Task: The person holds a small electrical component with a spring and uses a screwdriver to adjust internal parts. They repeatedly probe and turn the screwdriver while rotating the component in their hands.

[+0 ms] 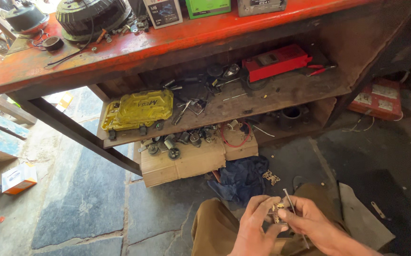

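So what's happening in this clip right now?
A person sits low on a stone floor in front of a red workbench. Both hands meet over the lap: the left hand pinches a small brass-coloured metal part, and the right hand grips it too while holding a thin metal tool. A yellow plastic case lies on the shelf beneath the bench, and a dark blue rag lies on the floor.
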